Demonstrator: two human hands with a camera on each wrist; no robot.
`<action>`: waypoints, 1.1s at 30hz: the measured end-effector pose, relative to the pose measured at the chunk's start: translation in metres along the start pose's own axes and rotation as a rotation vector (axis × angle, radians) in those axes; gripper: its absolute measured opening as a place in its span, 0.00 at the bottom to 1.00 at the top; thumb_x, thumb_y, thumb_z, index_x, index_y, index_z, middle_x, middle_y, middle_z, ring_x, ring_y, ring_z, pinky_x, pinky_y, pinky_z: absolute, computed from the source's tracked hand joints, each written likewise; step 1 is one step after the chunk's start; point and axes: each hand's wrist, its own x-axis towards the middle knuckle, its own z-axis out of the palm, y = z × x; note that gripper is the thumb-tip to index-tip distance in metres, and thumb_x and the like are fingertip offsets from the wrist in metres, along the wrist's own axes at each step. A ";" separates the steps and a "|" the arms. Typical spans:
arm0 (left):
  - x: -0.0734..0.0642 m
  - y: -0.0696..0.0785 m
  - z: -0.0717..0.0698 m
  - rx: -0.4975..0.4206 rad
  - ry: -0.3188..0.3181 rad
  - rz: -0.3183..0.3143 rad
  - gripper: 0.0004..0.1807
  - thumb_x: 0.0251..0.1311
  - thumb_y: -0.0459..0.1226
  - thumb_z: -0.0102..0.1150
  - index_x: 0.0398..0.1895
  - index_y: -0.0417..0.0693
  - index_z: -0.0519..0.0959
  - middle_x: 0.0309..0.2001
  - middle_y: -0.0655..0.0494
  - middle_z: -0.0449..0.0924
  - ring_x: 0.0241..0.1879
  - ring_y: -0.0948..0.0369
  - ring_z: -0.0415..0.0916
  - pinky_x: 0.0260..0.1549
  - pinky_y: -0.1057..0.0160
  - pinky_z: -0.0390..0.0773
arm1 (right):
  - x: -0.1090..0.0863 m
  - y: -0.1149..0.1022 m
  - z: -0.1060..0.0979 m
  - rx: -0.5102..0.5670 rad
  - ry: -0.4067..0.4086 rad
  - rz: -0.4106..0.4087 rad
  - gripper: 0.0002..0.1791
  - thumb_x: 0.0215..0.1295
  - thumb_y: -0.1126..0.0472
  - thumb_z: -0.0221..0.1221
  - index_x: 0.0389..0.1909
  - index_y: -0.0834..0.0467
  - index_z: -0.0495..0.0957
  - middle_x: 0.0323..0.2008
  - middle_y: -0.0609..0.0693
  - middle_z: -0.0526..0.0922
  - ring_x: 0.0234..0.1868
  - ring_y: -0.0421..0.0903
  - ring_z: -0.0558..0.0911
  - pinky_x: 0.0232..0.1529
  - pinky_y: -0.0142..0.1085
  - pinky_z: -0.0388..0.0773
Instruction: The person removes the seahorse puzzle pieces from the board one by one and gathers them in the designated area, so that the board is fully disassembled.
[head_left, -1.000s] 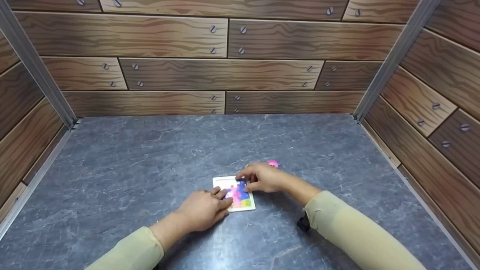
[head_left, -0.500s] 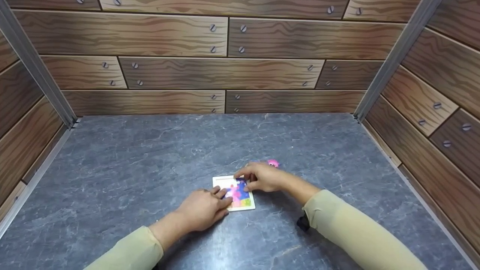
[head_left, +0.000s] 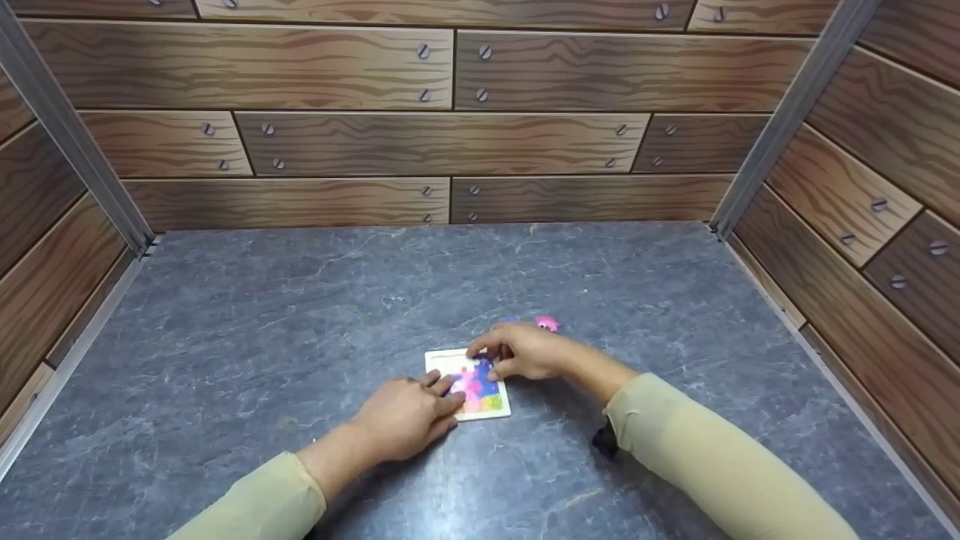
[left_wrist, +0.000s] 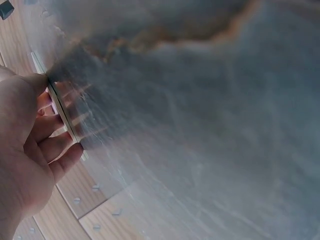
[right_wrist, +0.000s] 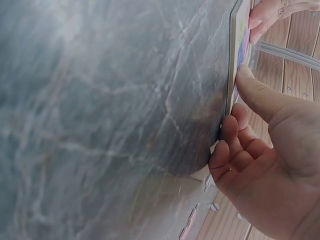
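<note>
A small jigsaw puzzle in a white frame (head_left: 486, 417) lies on the table, partly filled with pink, blue and green pieces (head_left: 472, 386). Across its lower left part rests my left hand (head_left: 409, 416), fingers extended over it; the left wrist view shows that hand (left_wrist: 30, 135) along the edge of the puzzle board (left_wrist: 62, 111). My right hand (head_left: 529, 351) pinches at a dark blue puzzle piece (head_left: 484, 360) in the upper right corner. In the right wrist view, the right thumb (right_wrist: 246, 72) touches the board and the other fingers curl by its edge.
Beyond the right hand lie a loose pink piece (head_left: 547, 323) with an eye on it and a partly hidden blue piece (head_left: 511, 321). The grey marbled table (head_left: 300, 300) is enclosed by wood-patterned walls (head_left: 450, 142) with metal corner posts (head_left: 780, 112).
Both hands stay almost still on the puzzle. The right index finger shifts very slightly left along the top edge, and more of the blue piece behind the hand shows.
</note>
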 end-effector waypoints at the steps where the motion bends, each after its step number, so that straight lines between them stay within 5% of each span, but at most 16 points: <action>1: 0.000 0.000 0.000 0.003 0.004 0.002 0.21 0.77 0.47 0.59 0.65 0.50 0.83 0.66 0.43 0.81 0.63 0.43 0.81 0.53 0.43 0.85 | 0.000 0.000 0.000 0.000 -0.001 -0.005 0.23 0.67 0.60 0.72 0.62 0.54 0.85 0.42 0.51 0.82 0.40 0.40 0.77 0.44 0.37 0.78; 17: 0.001 -0.001 0.001 0.003 0.008 0.007 0.19 0.77 0.46 0.59 0.63 0.50 0.84 0.65 0.43 0.82 0.63 0.43 0.81 0.53 0.45 0.85 | 0.009 -0.010 -0.008 -0.049 -0.080 0.076 0.22 0.66 0.61 0.74 0.60 0.54 0.84 0.39 0.50 0.81 0.38 0.41 0.75 0.43 0.38 0.76; 28: 0.001 0.000 0.002 0.008 0.018 0.008 0.18 0.76 0.46 0.59 0.62 0.50 0.84 0.65 0.44 0.82 0.62 0.44 0.82 0.52 0.45 0.85 | 0.010 -0.014 -0.008 -0.071 -0.069 0.107 0.18 0.63 0.62 0.75 0.53 0.53 0.84 0.37 0.50 0.82 0.38 0.41 0.77 0.44 0.40 0.77; 33: 0.000 0.001 0.002 0.012 0.019 0.011 0.18 0.76 0.46 0.60 0.62 0.50 0.84 0.65 0.44 0.83 0.62 0.44 0.82 0.51 0.45 0.85 | 0.010 -0.013 -0.008 -0.079 -0.073 0.107 0.21 0.64 0.60 0.75 0.56 0.52 0.83 0.38 0.49 0.81 0.39 0.42 0.77 0.44 0.41 0.77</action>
